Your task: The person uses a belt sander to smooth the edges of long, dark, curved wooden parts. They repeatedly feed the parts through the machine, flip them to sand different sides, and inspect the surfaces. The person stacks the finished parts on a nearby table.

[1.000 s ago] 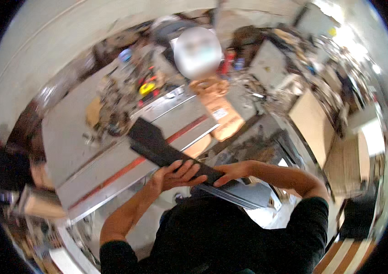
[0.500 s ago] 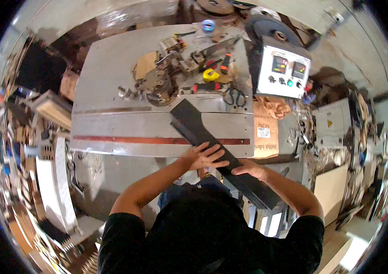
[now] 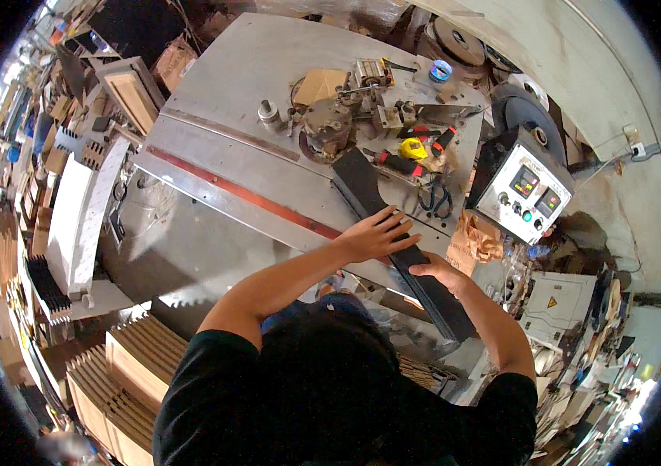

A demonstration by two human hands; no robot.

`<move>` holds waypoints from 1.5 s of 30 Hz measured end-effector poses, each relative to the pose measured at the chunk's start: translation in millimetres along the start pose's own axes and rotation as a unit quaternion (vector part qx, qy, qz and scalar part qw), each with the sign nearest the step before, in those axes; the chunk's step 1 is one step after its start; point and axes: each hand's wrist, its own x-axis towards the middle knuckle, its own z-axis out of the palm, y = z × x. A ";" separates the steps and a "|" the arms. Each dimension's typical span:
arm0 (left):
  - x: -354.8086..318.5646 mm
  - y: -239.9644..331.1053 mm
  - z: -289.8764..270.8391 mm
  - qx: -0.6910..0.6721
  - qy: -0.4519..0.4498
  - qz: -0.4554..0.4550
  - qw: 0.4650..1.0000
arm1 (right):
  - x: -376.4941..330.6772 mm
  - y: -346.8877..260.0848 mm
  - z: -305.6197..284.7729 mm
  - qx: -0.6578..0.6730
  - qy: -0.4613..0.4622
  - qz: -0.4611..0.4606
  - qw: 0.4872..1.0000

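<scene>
A stack of long black flat pieces (image 3: 431, 297), wider and angled at its far end, slants from the metal table (image 3: 229, 78) down past its front edge toward my right. Several layers show along its side. My left hand (image 3: 371, 236) lies across the top of the stack with its fingers spread; its thumb is hidden. Closer to the near end, my right hand (image 3: 441, 272) grips the stack's right side, thumb on top and the other fingers hidden below. Just beyond the far end sits a greasy round metal machine (image 3: 327, 128).
Scissors (image 3: 434, 200), a yellow tape measure (image 3: 413, 148) and red-and-black-handled tools lie right of the stack. A white control box (image 3: 523, 194) stands at the table's right edge, above crumpled brown paper (image 3: 479, 237). Wooden pieces (image 3: 144, 357) are stacked at lower left.
My view has turned, so the table now appears tilted and further right. Both hands keep their places on the black stack, whose far end now appears closer to the scissors.
</scene>
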 end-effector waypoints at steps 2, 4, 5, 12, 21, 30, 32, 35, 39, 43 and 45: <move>3.3 -1.2 5.9 0.001 0.005 -0.007 1.000 | -0.9 -5.9 -2.9 -0.019 0.015 0.011 1.000; 5.3 -1.3 10.5 0.001 0.006 -0.015 1.000 | -2.6 -14.6 -4.5 -0.056 0.040 0.033 0.997; 5.7 -1.3 14.1 0.002 0.011 -0.016 1.000 | -1.5 -14.8 -6.3 -0.046 0.040 0.034 0.998; 10.1 -3.0 32.7 0.021 0.021 -0.017 0.999 | 3.3 -14.7 -20.9 -0.023 0.037 0.044 0.998; 6.9 -5.5 25.9 0.018 -0.020 -0.039 0.999 | -16.1 -24.2 -0.1 -0.416 0.187 -0.140 0.879; 7.2 -6.1 27.5 0.018 -0.001 -0.020 1.000 | -3.9 5.8 42.8 -0.519 0.369 -0.293 0.713; 6.5 -6.8 25.7 0.012 -0.005 -0.018 1.000 | 0.9 9.2 46.9 -0.524 0.399 -0.303 0.689; 6.6 -8.3 20.3 -0.010 -0.012 -0.013 1.000 | -3.4 8.6 56.9 -0.534 0.422 -0.312 0.663; 0.2 -15.4 11.4 -0.022 0.032 -0.008 0.999 | -4.5 13.6 66.7 -0.529 0.448 -0.314 0.649; -20.7 -27.2 -24.7 -0.041 0.035 -0.008 0.998 | -5.2 19.7 97.1 -0.533 0.460 -0.297 0.646; -49.1 -40.1 -43.0 -0.044 0.034 -0.014 0.998 | -5.2 8.4 128.5 -0.517 0.456 -0.292 0.663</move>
